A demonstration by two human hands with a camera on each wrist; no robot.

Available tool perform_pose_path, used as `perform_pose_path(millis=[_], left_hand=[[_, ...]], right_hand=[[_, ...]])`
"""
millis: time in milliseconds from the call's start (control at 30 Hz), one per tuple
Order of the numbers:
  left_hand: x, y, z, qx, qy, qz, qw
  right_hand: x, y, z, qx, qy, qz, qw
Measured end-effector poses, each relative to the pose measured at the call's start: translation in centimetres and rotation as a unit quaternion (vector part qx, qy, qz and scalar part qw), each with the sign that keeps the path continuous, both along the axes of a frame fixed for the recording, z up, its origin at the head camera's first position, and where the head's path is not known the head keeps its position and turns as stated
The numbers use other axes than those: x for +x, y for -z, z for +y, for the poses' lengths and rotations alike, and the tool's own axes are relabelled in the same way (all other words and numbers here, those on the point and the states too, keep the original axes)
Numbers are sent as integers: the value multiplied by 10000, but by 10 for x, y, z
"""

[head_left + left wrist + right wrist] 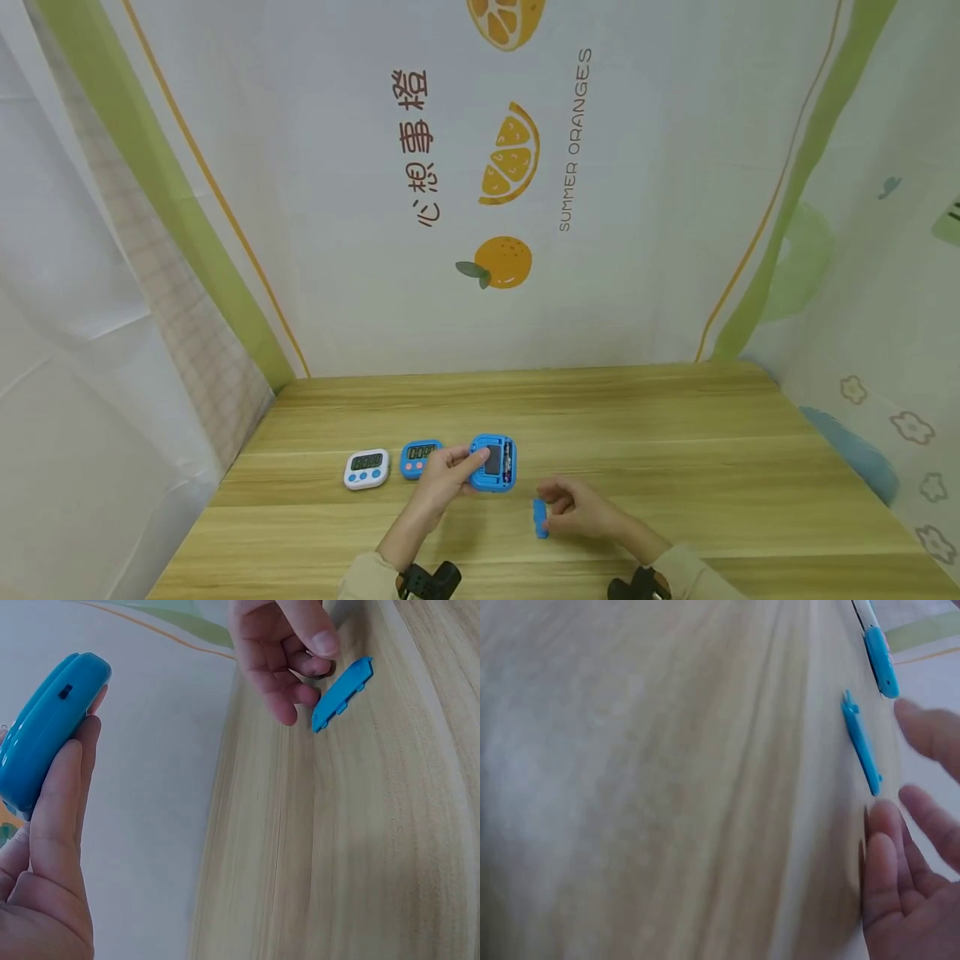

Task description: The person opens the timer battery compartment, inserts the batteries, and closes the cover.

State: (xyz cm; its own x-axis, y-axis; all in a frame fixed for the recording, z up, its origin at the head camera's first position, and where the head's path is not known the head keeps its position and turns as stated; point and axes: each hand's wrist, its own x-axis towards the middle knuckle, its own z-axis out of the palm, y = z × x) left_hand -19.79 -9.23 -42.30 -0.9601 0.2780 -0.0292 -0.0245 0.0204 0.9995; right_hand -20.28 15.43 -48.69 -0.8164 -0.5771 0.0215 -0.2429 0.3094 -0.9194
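Observation:
My left hand [447, 478] grips a blue digital timer [507, 485] with its back toward me. The thumb lies across the back, next to a dark panel. Along the timer's right side the battery slot is uncovered, with a battery [507, 462] in it. A small blue battery cover [540, 518] rests on the table just left of my right hand [581, 508]. In the right wrist view, the thumb and fingers of that hand stand apart near one end of the cover [861, 742], holding nothing.
Left of the held timer, a second blue timer [412, 467] and a white timer [367, 469] lie display up on the wooden table [675, 433]. A printed white curtain [337, 250] hangs behind the table's back edge and along both sides.

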Motion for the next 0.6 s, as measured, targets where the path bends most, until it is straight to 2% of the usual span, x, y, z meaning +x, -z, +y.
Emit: perform_pose_path(millis=[367, 600], left_hand=[[2, -7, 2, -86, 25, -47, 9999], [14, -26, 5, -97, 50, -18, 9999]], right_hand=[[1, 6, -6, 684, -94, 1011, 9925], [2, 3, -8, 814, -91, 1034, 9913]])
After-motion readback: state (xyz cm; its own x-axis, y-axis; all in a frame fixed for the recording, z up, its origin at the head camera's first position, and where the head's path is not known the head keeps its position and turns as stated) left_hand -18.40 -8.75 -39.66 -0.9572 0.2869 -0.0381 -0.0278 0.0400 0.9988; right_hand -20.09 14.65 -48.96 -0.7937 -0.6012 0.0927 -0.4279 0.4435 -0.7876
